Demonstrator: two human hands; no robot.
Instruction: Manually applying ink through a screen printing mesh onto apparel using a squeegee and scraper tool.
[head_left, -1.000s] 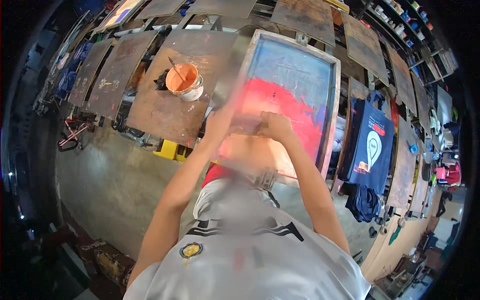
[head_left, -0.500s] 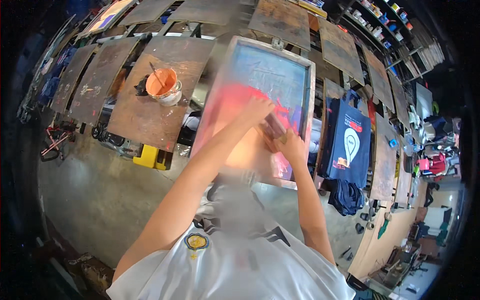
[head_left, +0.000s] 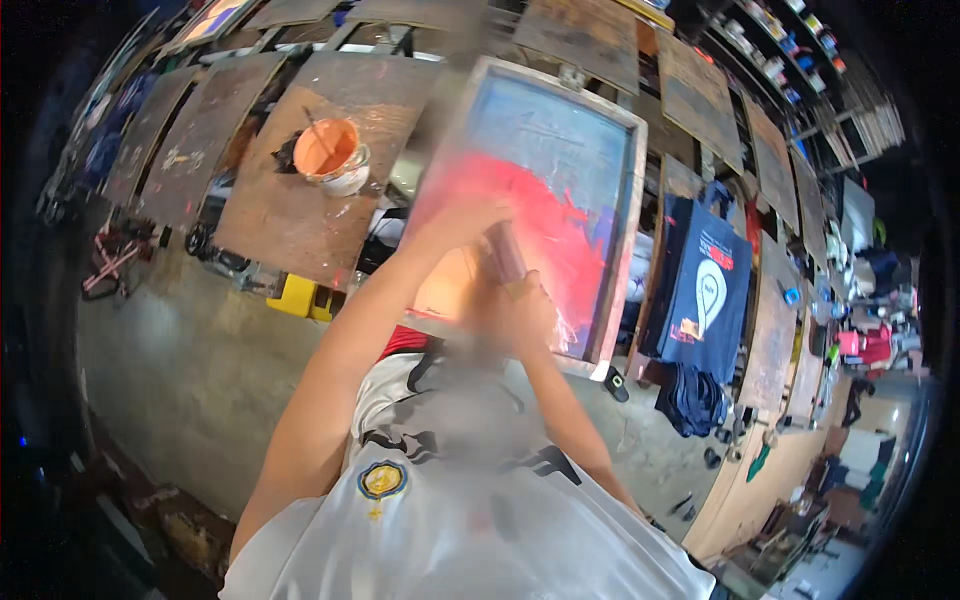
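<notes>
A wooden-framed printing screen (head_left: 636,190) with blue mesh lies tilted in front of me. Red-pink ink (head_left: 540,225) is smeared across its middle and right part, and a yellowish-orange patch shows near its lower left. Both my hands are closed on a squeegee (head_left: 506,252) held slantwise over the mesh. My left hand (head_left: 470,222) grips its upper end. My right hand (head_left: 530,312) grips the lower end, partly behind a grey blur. The squeegee's blade edge is hidden.
A pot of orange ink (head_left: 343,172) with a stick stands on a brown board (head_left: 270,225) at the left. Right of the screen, dark blue printed tote bags (head_left: 708,285) lie on another board. A yellow object (head_left: 296,298) sits below the left board. Shelves (head_left: 770,50) hold containers at the far right.
Both hands and the squeegee have moved left and toward me across the screen. More red-pink ink now shows to the right of the squeegee. The view has shifted slightly.
</notes>
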